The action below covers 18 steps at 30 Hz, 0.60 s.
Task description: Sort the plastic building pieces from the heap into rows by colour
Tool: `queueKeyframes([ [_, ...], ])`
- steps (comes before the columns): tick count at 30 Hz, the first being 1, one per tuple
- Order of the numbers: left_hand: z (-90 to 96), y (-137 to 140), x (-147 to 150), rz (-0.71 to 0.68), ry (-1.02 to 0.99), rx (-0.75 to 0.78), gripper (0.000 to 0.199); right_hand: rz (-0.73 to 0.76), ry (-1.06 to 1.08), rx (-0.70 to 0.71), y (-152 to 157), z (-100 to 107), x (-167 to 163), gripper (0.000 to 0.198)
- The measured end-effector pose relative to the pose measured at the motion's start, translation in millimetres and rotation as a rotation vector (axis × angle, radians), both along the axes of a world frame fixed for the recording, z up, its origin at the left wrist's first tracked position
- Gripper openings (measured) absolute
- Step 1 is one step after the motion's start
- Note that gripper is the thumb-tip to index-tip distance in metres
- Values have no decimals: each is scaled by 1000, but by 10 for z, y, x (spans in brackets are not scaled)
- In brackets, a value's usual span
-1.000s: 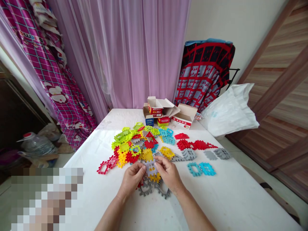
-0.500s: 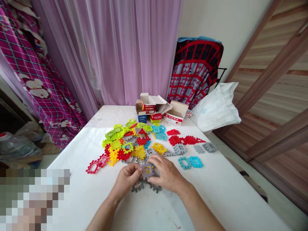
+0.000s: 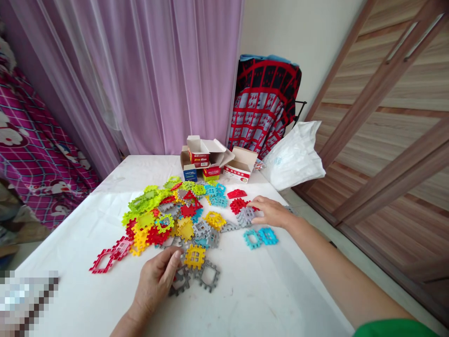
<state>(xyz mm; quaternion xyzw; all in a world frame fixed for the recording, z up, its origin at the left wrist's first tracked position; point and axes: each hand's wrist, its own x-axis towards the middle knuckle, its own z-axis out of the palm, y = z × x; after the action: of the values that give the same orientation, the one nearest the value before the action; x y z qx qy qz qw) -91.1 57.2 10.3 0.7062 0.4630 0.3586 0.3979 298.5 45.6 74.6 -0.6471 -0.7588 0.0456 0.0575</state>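
My left hand (image 3: 158,276) rests low at the front of the white table. Its fingers are curled with the thumb against them, and anything inside is hidden. Beside its fingertips lie a dark grey notched frame (image 3: 182,281), a second grey frame (image 3: 209,275) and a yellow window-shaped building tile (image 3: 195,256). Farther right, my right hand (image 3: 271,211) has thumb and fingers around a grey window-shaped building tile (image 3: 247,215), at a small stack of grey tiles. Two blue tiles (image 3: 260,237) lie just in front of that hand.
A mixed heap of green, yellow, red and grey tiles (image 3: 161,210) covers the left middle. Red tiles (image 3: 237,193) lie behind my right hand. Opened cardboard boxes (image 3: 240,164) stand at the back, with a white plastic bag (image 3: 293,157) at the right edge.
My right hand has moved from the front middle to the grey stack on the right, carrying the grey tile. My left hand has let go of that tile. The view has turned right.
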Motion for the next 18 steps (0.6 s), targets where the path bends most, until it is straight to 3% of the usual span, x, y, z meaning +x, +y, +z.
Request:
queueKeyframes([
  [10, -49, 67, -39, 103, 53, 59, 42, 26, 25, -62, 55, -34, 9, 50],
  [18, -33, 71, -76, 102, 42, 56, 41, 37, 32, -118, 61, -16, 10, 57],
])
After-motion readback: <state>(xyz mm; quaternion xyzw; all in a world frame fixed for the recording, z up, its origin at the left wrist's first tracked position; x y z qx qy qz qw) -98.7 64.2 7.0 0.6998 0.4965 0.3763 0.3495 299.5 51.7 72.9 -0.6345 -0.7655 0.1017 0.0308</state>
